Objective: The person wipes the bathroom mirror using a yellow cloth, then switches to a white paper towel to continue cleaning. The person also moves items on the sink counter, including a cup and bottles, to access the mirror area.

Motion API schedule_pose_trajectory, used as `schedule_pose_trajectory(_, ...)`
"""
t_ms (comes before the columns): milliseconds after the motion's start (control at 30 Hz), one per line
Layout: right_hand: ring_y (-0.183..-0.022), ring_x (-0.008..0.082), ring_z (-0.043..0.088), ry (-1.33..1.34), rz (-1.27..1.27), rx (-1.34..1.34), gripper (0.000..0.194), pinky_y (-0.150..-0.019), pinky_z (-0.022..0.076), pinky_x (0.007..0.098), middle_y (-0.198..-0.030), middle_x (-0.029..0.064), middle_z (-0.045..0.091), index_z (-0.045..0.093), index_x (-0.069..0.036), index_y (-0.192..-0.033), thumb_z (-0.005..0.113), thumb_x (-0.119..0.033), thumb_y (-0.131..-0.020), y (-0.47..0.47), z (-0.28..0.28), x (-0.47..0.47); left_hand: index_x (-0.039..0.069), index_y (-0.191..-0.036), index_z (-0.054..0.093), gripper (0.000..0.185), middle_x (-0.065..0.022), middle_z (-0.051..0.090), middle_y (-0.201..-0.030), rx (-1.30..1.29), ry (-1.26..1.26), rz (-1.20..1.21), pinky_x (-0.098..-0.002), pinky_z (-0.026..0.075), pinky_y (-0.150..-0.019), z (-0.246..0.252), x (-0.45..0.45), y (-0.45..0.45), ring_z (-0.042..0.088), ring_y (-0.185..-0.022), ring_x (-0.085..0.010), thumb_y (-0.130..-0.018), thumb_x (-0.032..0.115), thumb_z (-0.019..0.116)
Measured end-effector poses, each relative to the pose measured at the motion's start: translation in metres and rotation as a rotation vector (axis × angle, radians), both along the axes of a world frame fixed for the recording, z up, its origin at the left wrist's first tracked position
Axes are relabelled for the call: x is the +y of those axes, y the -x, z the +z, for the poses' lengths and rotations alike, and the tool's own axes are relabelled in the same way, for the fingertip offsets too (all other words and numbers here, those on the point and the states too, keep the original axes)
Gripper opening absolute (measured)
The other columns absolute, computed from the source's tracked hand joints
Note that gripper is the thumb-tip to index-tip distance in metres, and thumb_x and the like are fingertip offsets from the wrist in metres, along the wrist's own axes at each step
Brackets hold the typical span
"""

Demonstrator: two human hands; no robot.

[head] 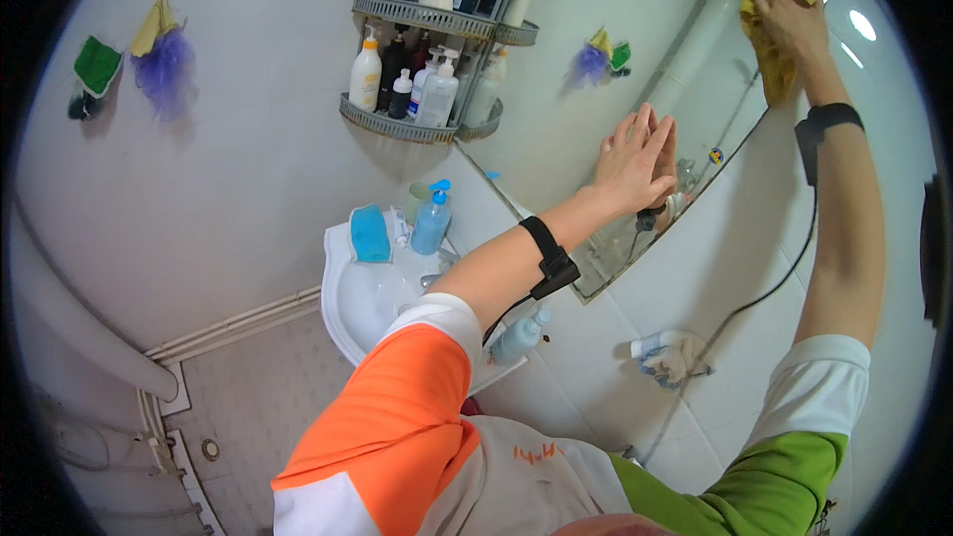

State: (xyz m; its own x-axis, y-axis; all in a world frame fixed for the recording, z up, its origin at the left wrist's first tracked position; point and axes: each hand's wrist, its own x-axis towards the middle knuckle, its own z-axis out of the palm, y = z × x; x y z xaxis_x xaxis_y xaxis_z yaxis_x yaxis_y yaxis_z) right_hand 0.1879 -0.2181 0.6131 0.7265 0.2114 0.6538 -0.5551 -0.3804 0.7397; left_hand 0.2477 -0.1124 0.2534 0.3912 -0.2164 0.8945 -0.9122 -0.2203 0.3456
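A wall mirror [633, 82] runs up the tiled wall before me. Near its lower part my left hand [633, 160] rests with fingers apart, palm toward the glass, its reflection right beside it; it holds nothing. At the top right my right hand [791, 18] has a yellow cloth [778, 71] pressed against the mirror's upper right edge; part of the fingers is hidden by the cloth. Black straps with small boxes and cables circle both wrists.
A grey corner shelf [417, 22] with several bottles hangs left of the mirror. Below it a white washbasin [357, 313] bears a blue sponge [370, 234] and a blue pump bottle [430, 223]. A loofah [162, 71] hangs on the left wall.
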Motion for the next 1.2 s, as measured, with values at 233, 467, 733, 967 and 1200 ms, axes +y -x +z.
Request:
schedule_pose_trajectory(233,-0.127,0.025,0.055,0.033,0.451,0.458,0.052,-0.125,0.0168,0.0493,-0.128,0.0099,0.063,0.052,-0.011,-0.141,0.047,-0.043,-0.101,0.002,-0.183,0.017,0.01,-0.151,0.037,0.086,-0.0258,0.028,-0.157,-0.025,-0.004,0.017,-0.0617,0.039,-0.106,-0.003,0.003,-0.001,0.03,-0.143,-0.0472,-0.081,0.04,0.078)
schedule_pose_trajectory(467,-0.114,0.0272,0.061,0.092,0.023,0.12,0.04,-0.111,0.0346,0.0564,-0.119,0.0096,0.063,0.055,-0.021,-0.139,0.057,-0.026,-0.099,0.003,-0.04,0.001,0.011,-0.121,0.053,0.064,-0.0157,0.05,-0.123,-0.21,0.198,-0.026,-0.0529,0.046,-0.091,0.002,0.002,-0.006,0.049,-0.119,-0.0392,-0.068,0.031,0.083)
schedule_pose_trajectory(733,-0.116,0.0219,0.061,0.064,0.248,0.182,0.031,-0.118,0.0235,0.0549,-0.116,0.0034,0.066,0.064,-0.023,-0.126,0.059,-0.029,-0.096,-0.042,-0.095,0.02,0.009,-0.118,0.057,0.049,-0.0171,0.058,-0.115,0.118,0.289,-0.221,-0.0487,0.048,-0.092,0.006,0.009,-0.007,0.056,-0.109,-0.0399,-0.074,0.022,0.075)
schedule_pose_trajectory(967,-0.124,0.0188,0.056,0.144,0.116,0.674,0.032,-0.123,0.0153,0.0529,-0.112,-0.0027,0.066,0.069,-0.024,-0.119,0.062,-0.039,-0.091,-0.013,-0.18,0.031,0.004,-0.109,0.063,0.027,-0.0143,0.062,-0.107,0.168,0.41,-0.113,-0.0405,0.05,-0.087,0.007,0.057,-0.034,0.061,-0.1,-0.0306,-0.084,0.012,0.061)
schedule_pose_trajectory(1200,-0.111,0.0305,0.062,0.143,0.294,-0.104,0.031,-0.1,0.0482,0.0455,-0.11,0.0137,0.068,0.065,-0.004,-0.112,0.066,-0.028,-0.091,0.022,-0.022,0.052,0.004,-0.113,0.062,0.03,-0.013,0.062,-0.11,0.132,0.411,-0.138,-0.0397,0.051,-0.085,0.039,0.078,-0.04,0.062,-0.097,-0.0272,-0.084,0.013,0.063)
